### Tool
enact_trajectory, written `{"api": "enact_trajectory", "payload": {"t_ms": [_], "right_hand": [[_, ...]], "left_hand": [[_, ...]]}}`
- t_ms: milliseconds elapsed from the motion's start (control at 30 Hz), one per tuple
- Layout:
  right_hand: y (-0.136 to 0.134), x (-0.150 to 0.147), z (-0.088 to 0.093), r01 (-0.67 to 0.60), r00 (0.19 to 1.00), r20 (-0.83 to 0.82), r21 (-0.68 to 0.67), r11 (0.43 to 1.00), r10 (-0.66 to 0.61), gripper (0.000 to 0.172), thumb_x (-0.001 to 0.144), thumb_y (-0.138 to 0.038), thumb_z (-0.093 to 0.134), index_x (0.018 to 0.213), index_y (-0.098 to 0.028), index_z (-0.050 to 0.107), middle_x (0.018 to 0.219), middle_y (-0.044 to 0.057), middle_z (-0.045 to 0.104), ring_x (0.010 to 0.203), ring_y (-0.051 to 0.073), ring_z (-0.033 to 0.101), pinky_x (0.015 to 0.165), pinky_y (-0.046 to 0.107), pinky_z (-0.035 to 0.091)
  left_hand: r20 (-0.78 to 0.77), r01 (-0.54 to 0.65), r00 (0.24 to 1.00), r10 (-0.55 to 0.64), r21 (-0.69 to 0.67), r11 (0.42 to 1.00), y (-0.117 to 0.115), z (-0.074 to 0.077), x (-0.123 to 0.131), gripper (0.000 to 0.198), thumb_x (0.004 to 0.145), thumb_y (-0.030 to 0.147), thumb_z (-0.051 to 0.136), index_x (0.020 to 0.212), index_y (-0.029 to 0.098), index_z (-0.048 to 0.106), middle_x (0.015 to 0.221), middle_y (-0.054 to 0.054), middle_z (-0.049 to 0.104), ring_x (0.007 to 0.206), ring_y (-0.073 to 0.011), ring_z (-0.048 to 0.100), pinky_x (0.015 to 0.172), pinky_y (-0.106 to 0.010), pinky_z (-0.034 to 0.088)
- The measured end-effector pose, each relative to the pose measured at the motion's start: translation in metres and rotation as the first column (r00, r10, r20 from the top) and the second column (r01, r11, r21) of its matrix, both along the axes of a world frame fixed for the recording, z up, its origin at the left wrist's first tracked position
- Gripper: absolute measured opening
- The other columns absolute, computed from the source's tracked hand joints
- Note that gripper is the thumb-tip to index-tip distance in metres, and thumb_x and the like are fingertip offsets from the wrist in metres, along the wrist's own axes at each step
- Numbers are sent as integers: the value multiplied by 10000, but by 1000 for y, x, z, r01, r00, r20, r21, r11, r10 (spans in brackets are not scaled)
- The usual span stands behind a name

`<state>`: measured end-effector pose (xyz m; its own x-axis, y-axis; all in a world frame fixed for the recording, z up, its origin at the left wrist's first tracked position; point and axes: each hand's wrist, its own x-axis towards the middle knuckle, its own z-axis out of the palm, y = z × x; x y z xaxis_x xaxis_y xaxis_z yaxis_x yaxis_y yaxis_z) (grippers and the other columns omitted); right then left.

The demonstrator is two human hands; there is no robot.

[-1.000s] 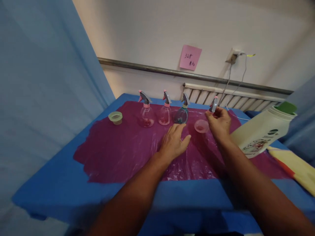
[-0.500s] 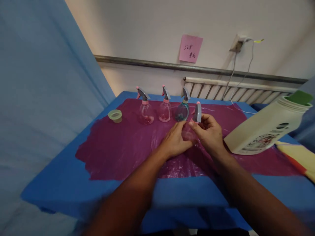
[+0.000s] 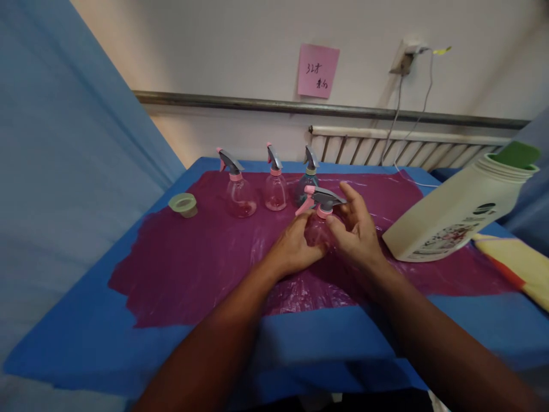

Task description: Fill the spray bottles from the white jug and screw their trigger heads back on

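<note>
A clear spray bottle [image 3: 317,232] with a pink collar and a grey-and-pink spray head [image 3: 323,197] stands between my hands, its nozzle pointing left. My left hand [image 3: 295,243] is wrapped round the bottle's body. At the collar, the thumb of my right hand [image 3: 354,232] presses from the near side, with its index finger raised behind the spray head. Behind are two more clear bottles with pink collars, the left spray bottle [image 3: 242,197] and the middle spray bottle [image 3: 275,190], each with a little pink liquid. A teal spray bottle [image 3: 309,182] is partly hidden.
A large cream jug [image 3: 454,214] with a green cap leans at the right, beside a yellow cloth [image 3: 521,266]. On the left sits a small translucent cup [image 3: 183,204]. Purple plastic sheeting [image 3: 184,269] covers part of the blue table [image 3: 81,320]; a radiator [image 3: 412,137] runs behind.
The spray head between my hands has turned, so its nozzle now points left. My right index finger has lifted away from it. The camera view has shifted slightly.
</note>
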<state>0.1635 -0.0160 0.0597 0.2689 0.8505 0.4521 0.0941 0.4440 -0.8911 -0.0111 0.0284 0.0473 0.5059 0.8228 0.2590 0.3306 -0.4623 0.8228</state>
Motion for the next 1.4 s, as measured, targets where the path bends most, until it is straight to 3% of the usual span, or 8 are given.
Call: {"api": "enact_trajectory", "payload": {"t_ms": [200,433,600,833,1067,1267,1333,1400], "right_hand": [[8,6,-5,155,981,108,61,986,-161,773,906,-404,968,1591,-351,612,1180,27,762,1135,249,772,1159,503,632],[5,4,-9,126,976,167,103,987,-142,824,965,-358,854,1722,-321,530,1367,81,766,1259,260,764,1184,522,622],[9,3,-9,181,969,156,85,980,-192,778,918,-397,934,1625,-314,619,1179,25,766,1131,241,768,1198,553,613],[3,7,-13,17,995,99,10,1000,-18,1001,906,-424,966,1785,-326,497,1540,143,760,1340,319,783,1188,583,648],[12,10,-22,166,975,135,104,981,-179,852,881,-454,1012,1639,-313,647,1397,114,798,1151,281,801,1115,569,676],[10,12,-28,118,975,175,114,986,-137,894,1004,-497,884,1793,-314,505,1624,171,718,1380,316,785,1188,565,666],[10,10,-26,140,964,209,127,982,-164,815,992,-507,882,1720,-286,589,1638,173,715,1403,315,775,1210,554,650],[10,7,-20,195,936,269,135,971,-226,651,947,-521,911,1512,-249,740,1439,144,820,1225,290,825,1113,507,688]], "left_hand": [[88,81,993,-75,-62,995,0,3,-2,798,862,260,943,1606,282,656,1558,-139,761,1423,-387,755,1214,-571,644],[143,90,987,-75,-101,991,-3,6,-2,762,876,307,949,1572,274,641,1493,-127,785,1333,-365,786,1145,-540,657],[127,95,989,-80,-122,988,-4,8,-4,747,873,298,935,1558,284,637,1440,-103,798,1267,-347,810,1102,-523,668],[145,129,982,-118,-73,989,0,3,-3,776,875,288,926,1586,280,614,1536,-120,768,1360,-360,784,1161,-537,645],[160,126,981,-109,-104,986,-4,8,-3,669,884,303,924,1493,257,652,1458,-100,796,1302,-341,802,1111,-498,662],[99,97,991,-90,-73,993,-3,9,-5,707,859,294,919,1512,268,649,1552,-102,763,1406,-361,763,1203,-524,620],[111,103,989,-95,-72,992,-2,8,-5,702,858,297,916,1507,260,650,1552,-111,764,1396,-359,767,1208,-529,619],[118,105,988,-96,-75,992,-2,7,-4,700,856,289,910,1504,257,648,1531,-113,775,1374,-351,776,1197,-522,627]]}}
